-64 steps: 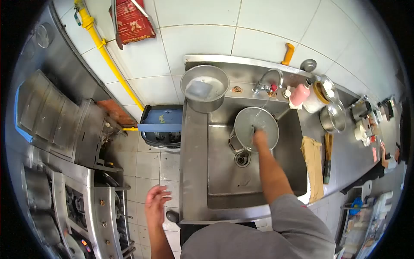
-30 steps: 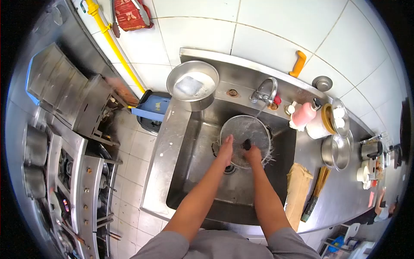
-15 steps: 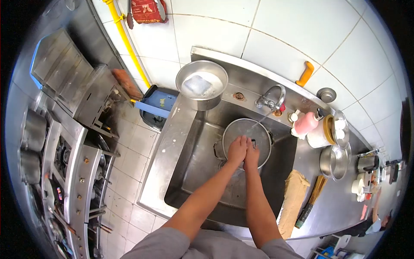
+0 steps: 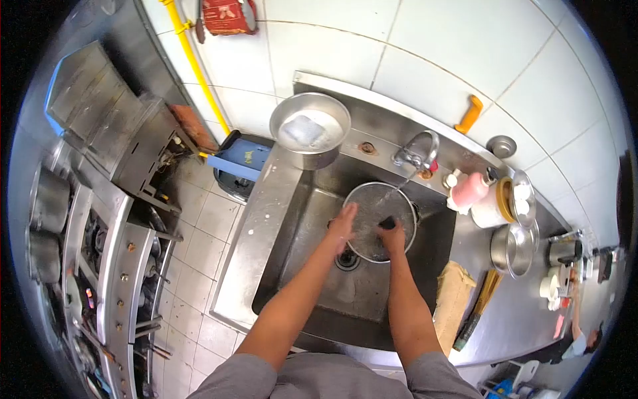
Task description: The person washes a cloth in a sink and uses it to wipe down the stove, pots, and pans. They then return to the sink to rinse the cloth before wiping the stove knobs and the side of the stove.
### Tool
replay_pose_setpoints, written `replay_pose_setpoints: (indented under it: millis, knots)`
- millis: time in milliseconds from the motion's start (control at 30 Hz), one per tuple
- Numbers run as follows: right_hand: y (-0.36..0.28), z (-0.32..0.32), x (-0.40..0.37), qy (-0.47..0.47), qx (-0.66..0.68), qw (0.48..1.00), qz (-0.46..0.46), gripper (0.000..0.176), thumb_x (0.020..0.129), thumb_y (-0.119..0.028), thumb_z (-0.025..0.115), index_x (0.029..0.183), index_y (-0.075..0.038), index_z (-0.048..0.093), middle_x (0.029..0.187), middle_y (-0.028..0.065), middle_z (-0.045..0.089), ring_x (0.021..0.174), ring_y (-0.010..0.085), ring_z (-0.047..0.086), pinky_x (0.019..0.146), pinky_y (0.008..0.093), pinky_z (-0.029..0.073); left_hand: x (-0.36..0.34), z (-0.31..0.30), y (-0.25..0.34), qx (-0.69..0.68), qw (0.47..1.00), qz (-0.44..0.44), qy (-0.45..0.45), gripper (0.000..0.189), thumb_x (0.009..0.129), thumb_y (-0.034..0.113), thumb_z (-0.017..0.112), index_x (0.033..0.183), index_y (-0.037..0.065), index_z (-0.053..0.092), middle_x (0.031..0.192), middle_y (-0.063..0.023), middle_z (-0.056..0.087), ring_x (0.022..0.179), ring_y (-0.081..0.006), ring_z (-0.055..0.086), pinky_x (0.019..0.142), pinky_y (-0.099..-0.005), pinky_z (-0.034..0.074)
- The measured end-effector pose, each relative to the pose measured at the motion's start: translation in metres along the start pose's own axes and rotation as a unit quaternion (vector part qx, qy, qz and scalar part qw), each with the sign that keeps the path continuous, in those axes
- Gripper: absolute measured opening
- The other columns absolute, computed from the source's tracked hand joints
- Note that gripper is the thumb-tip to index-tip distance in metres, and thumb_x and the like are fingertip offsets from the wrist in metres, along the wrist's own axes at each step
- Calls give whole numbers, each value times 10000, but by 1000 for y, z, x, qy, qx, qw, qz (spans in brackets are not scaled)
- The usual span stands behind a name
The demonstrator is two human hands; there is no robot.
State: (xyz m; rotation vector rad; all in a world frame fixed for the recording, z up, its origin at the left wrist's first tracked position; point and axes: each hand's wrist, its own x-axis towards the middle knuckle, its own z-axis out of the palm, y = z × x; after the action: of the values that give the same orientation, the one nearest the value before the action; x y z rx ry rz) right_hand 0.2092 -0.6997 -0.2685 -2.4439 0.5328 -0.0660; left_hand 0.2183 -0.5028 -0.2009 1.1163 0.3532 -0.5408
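A round pot lid (image 4: pixel 364 203) with a metal rim and a see-through middle lies in the sink, with water from the faucet (image 4: pixel 415 153) running onto it. My right hand (image 4: pixel 393 238) is closed around the black knob (image 4: pixel 387 223) at its centre. Over the lid's left edge is my left hand (image 4: pixel 342 226), its fingers stretched out and blurred by motion, with nothing visible in them. A dark side handle (image 4: pixel 417 211), apparently of a pot beneath, shows at the right rim. How the pot stands is hidden.
A metal pot (image 4: pixel 310 143) with suds and a cloth stands on the sink's left corner. Pink soap bottle (image 4: pixel 470 191), steel bowls (image 4: pixel 513 249), a cardboard piece (image 4: pixel 453 299) and a brush (image 4: pixel 480 309) line the right counter. A person (image 4: pixel 579 342) is far right.
My hands were together over the lid's knob. The left has moved off leftward, while the right now grips the knob. The sink drain has come into view below the lid.
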Motion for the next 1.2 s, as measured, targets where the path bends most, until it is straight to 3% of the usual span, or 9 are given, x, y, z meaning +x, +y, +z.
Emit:
replay_pose_setpoints:
  millis: [133, 200, 300, 400, 500, 700, 933, 1067, 1200]
  knots:
    - [5, 34, -9, -117, -84, 988, -60, 483, 665, -126, 715, 1090, 17, 537, 924, 105, 629, 809, 231, 616, 723, 331, 494, -5, 12, -20, 27, 999, -23, -1, 693, 902, 543, 420, 1426, 127, 240, 1472, -104, 241, 1341, -311, 221, 1064, -467, 232]
    - [-16, 16, -14, -173, 403, 893, 100, 530, 703, -175, 749, 1152, 8, 534, 990, 155, 638, 873, 287, 622, 754, 353, 488, -3, 16, -24, 40, 999, 3, -6, 673, 907, 536, 414, 1417, 119, 275, 1475, -102, 240, 1344, -288, 228, 1070, -448, 225]
    - [-83, -15, -33, -166, 560, 800, 136, 365, 740, -142, 716, 1049, -16, 569, 927, 85, 622, 795, 216, 613, 719, 326, 491, 8, 20, -32, 61, 996, 39, 52, 609, 923, 525, 390, 1373, 115, 373, 1402, -109, 367, 1282, -247, 340, 1034, -383, 284]
    - [-132, -25, -56, -163, 567, 802, 94, 266, 794, -113, 673, 1025, -21, 577, 950, 67, 614, 832, 175, 595, 756, 304, 476, 6, 27, -23, -212, 976, 48, -8, 532, 943, 517, 354, 1271, 116, 471, 1192, -99, 546, 1096, -225, 501, 921, -321, 373]
    - [-140, -24, -51, -158, 547, 822, -10, 232, 810, -88, 638, 1016, -8, 570, 959, 54, 607, 851, 155, 566, 775, 285, 455, 10, 34, -13, -248, 954, 166, 13, 542, 946, 528, 333, 1289, 125, 453, 1228, -106, 520, 1112, -214, 494, 932, -325, 378]
    - [-211, -55, -25, 0, 339, 937, -77, 345, 887, -318, 551, 819, 16, 610, 764, 89, 617, 734, 178, 559, 691, 328, 436, -26, 44, 26, -306, 938, 159, -12, 584, 936, 544, 340, 1360, 145, 384, 1306, -100, 454, 1136, -216, 477, 957, -321, 370]
    - [-343, -93, 21, -29, 469, 862, -191, 509, 875, -396, 576, 1154, 27, 536, 1120, 146, 563, 1056, 194, 503, 916, 313, 380, -28, 1, 17, -167, 982, 82, -23, 522, 944, 404, 429, 1345, 76, 358, 1370, -72, 375, 1083, -280, 491, 885, -424, 443]
    - [-312, -70, 53, -29, 360, 869, -339, 448, 888, -302, 582, 1193, 21, 526, 1179, 132, 553, 1126, 195, 491, 963, 311, 365, -25, -21, -4, -93, 996, 17, -9, 481, 939, 324, 461, 1347, 91, 360, 1386, -83, 357, 1146, -286, 450, 911, -427, 432]
    - [-180, -50, 52, -52, 550, 827, -107, 274, 905, -222, 563, 1093, -27, 604, 1019, 49, 637, 922, 130, 588, 836, 256, 448, -23, -30, -20, -80, 996, 2, -24, 497, 933, 286, 477, 1367, 88, 336, 1403, -102, 335, 1214, -296, 395, 946, -432, 408]
